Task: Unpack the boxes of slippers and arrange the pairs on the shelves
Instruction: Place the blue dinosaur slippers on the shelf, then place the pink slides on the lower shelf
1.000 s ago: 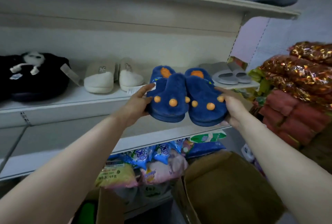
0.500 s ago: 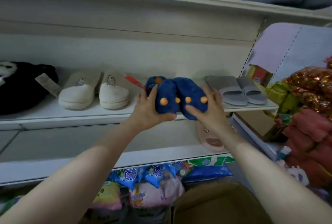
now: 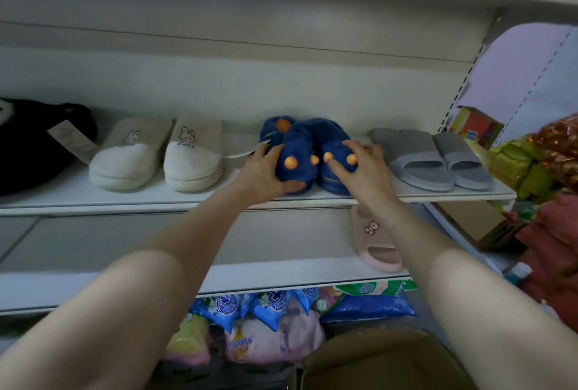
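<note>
A pair of fluffy blue slippers [image 3: 308, 145] with orange knobs on the toes sits on the white middle shelf [image 3: 131, 197], between a cream bunny pair [image 3: 156, 152] and a grey slide pair [image 3: 428, 156]. My left hand [image 3: 266, 170] grips the toe of the left blue slipper, thumb under its front. My right hand [image 3: 364, 164] lies on top of the right blue slipper with its fingers spread over the toe.
A black plush pair [image 3: 34, 142] with a tag sits far left on the same shelf. One pink bear slipper [image 3: 375, 242] lies on the lower shelf. Packaged goods fill the floor level below, a brown cardboard box [image 3: 384, 361] stands at the bottom, and stacked snack bags [image 3: 550, 152] crowd the right.
The blue pair has gone from in front of the shelf edge onto the shelf, pushed back between the cream and grey pairs. Both hands followed it forward.
</note>
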`<state>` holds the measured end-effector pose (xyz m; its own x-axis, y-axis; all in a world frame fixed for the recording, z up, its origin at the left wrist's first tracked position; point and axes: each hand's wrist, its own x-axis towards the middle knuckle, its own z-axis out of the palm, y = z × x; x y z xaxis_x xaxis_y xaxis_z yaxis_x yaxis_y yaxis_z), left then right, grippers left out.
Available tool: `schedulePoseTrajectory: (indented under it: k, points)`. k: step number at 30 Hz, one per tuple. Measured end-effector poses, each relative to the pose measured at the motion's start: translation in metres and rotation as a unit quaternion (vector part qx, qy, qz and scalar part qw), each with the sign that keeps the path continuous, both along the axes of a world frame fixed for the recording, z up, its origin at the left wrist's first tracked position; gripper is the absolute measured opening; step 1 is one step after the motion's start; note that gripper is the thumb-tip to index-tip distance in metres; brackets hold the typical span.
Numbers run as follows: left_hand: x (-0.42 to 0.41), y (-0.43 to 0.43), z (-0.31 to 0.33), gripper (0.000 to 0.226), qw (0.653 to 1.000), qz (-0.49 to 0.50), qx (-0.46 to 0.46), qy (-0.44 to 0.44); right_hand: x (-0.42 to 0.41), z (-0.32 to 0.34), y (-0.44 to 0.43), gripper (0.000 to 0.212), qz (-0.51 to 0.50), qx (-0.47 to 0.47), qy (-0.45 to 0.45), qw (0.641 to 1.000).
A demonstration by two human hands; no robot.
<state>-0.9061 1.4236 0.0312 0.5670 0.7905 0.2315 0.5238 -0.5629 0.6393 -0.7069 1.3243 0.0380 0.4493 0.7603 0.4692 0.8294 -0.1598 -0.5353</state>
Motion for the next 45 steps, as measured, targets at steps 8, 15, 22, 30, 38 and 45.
schedulePoseTrajectory:
  k: [8,15,22,30,38,45]
  points:
    - [-0.013,-0.013,-0.009,0.088,0.996,0.012,0.083,0.012,-0.002,-0.006,-0.003,0.056,-0.022,-0.034,-0.065,0.997]
    - [-0.083,-0.055,-0.036,0.057,0.975,0.016,0.222,0.004,-0.041,-0.022,-0.026,0.052,0.029,0.012,-0.262,0.964]
    - [-0.207,-0.108,-0.099,0.042,0.975,0.055,0.212,-0.026,-0.158,-0.081,-0.049,0.047,0.161,0.042,-0.281,0.945]
    - [-0.408,-0.163,-0.210,0.046,0.982,0.164,0.081,0.035,-0.354,-0.183,-0.060,0.045,0.311,-0.092,-0.252,0.912]
    - [-0.588,-0.200,-0.293,0.051,0.955,0.250,-0.093,0.128,-0.516,-0.244,-0.069,0.038,0.385,-0.398,-0.175,0.814]
    - [-0.602,-0.176,-0.322,0.070,0.960,0.130,-0.141,0.202,-0.554,-0.268,-0.074,0.038,0.384,-0.637,-0.121,0.657]
